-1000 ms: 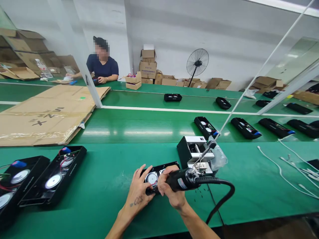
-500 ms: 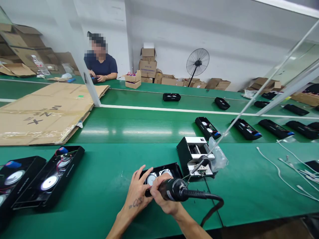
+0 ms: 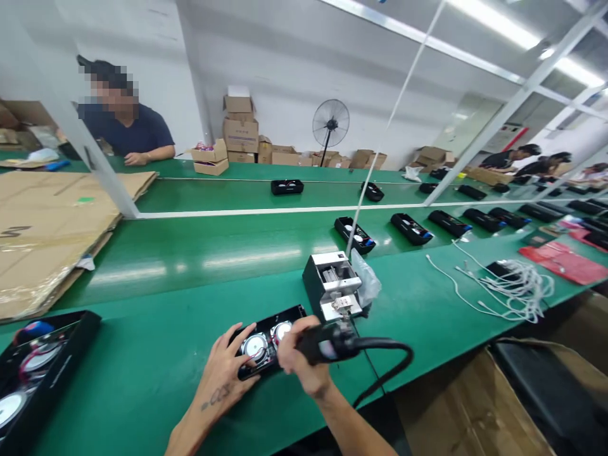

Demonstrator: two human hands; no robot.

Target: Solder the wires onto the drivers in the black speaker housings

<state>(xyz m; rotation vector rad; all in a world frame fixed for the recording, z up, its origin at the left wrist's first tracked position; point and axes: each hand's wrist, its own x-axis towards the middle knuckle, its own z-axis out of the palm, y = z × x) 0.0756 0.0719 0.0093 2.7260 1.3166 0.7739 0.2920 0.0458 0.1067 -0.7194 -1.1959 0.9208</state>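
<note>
My left hand (image 3: 221, 370) grips the left end of a black speaker housing (image 3: 295, 313), fingers over its far edge and thumb at the near side. Two round silver speakers (image 3: 255, 347) sit in the open housing, with a thin red wire beside them. My right hand (image 3: 301, 361) is wrapped around a black corded electric screwdriver (image 3: 323, 344), held over the housing's right side. I cannot make out the screwdriver's tip. Just beyond it stands a black-and-white screw feeder (image 3: 332, 285).
Another open speaker housing (image 3: 52, 373) lies at left, near flattened cardboard (image 3: 52, 247). A clear plastic bag (image 3: 365, 278) touches the feeder. White cables (image 3: 517, 288) lie at right. Several housings (image 3: 411, 228) line the green belt. A person (image 3: 128, 133) sits across; others work far right.
The view has turned to the right, so most things appear further left. My right hand and the screwdriver have moved right relative to the housing. My left hand keeps its grip.
</note>
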